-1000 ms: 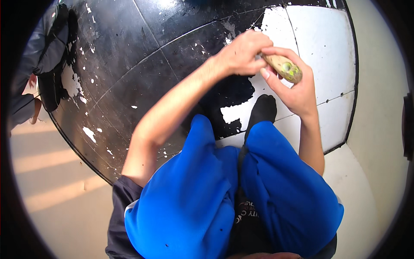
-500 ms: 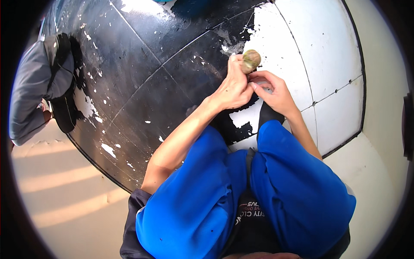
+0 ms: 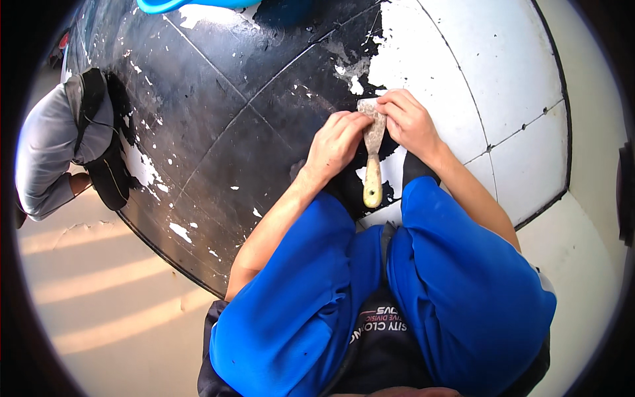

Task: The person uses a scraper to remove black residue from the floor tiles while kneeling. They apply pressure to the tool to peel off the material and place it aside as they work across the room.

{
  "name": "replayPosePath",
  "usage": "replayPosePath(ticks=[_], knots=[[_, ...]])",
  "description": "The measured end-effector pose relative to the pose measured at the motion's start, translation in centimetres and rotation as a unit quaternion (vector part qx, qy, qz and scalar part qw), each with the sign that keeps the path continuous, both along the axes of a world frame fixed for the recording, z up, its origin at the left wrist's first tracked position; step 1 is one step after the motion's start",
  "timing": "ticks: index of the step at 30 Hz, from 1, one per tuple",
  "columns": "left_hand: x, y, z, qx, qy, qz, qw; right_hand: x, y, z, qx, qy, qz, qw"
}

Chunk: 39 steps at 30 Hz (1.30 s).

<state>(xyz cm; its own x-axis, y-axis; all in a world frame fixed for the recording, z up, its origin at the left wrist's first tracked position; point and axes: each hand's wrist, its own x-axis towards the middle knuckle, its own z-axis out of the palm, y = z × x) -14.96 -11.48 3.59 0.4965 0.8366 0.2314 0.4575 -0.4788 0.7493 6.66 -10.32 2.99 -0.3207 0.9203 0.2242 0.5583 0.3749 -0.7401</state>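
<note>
A putty knife [image 3: 372, 178] hangs between my hands, its pale worn handle pointing back toward me and its dirt-smeared blade away from me. The fingers of my left hand [image 3: 336, 147] pinch the blade's left edge. My right hand [image 3: 411, 122] has its fingertips closed at the far right corner of the blade. Whether a loose flake sits in those right fingertips cannot be made out. Below the tool lies a tiled floor [image 3: 245, 145], black and patchy on the left and white on the right.
Part of a bright blue plastic basin [image 3: 162, 5] shows at the top edge. To the left is another person's leg in grey trousers [image 3: 49, 145]. My knees in blue trousers [image 3: 284, 291] are close behind my hands. A dark border line edges the tiles.
The putty knife has turned round, so its handle now points toward me instead of away. My left hand has shifted from the handle to the blade. More of the basin shows.
</note>
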Motion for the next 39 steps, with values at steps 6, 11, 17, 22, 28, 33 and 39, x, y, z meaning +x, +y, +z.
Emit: replayPosePath(ticks=[6,11,17,22,28,33,39], knots=[[-0.2,2.7,-1.0,0.060,0.004,0.003,0.998,0.4,1.4,-0.9,0.042,-0.042,0.053,0.997],[-0.9,4.6,-2.4,0.097,-0.009,-0.051,0.994,0.1,2.1,-0.8,0.055,-0.071,0.080,0.993],[-0.4,7.4,-3.4,0.128,-0.019,-0.090,0.988,0.6,5.6,-0.4,0.055,-0.086,0.118,0.988],[-0.3,8.5,-3.4,0.060,-0.008,-0.054,0.997,1.3,7.1,-1.8,-0.006,-0.037,0.131,0.991],[0.7,12.2,-3.2,0.015,-0.024,0.039,0.999,0.9,10.2,-1.2,-0.110,-0.055,0.041,0.992],[0.2,12.1,-3.2,-0.012,0.008,0.027,1.000,0.0,11.1,-1.1,-0.117,0.047,0.066,0.990],[0.4,10.7,-2.6,-0.016,0.018,0.029,0.999,0.6,9.0,-1.7,-0.144,-0.018,0.073,0.987]])
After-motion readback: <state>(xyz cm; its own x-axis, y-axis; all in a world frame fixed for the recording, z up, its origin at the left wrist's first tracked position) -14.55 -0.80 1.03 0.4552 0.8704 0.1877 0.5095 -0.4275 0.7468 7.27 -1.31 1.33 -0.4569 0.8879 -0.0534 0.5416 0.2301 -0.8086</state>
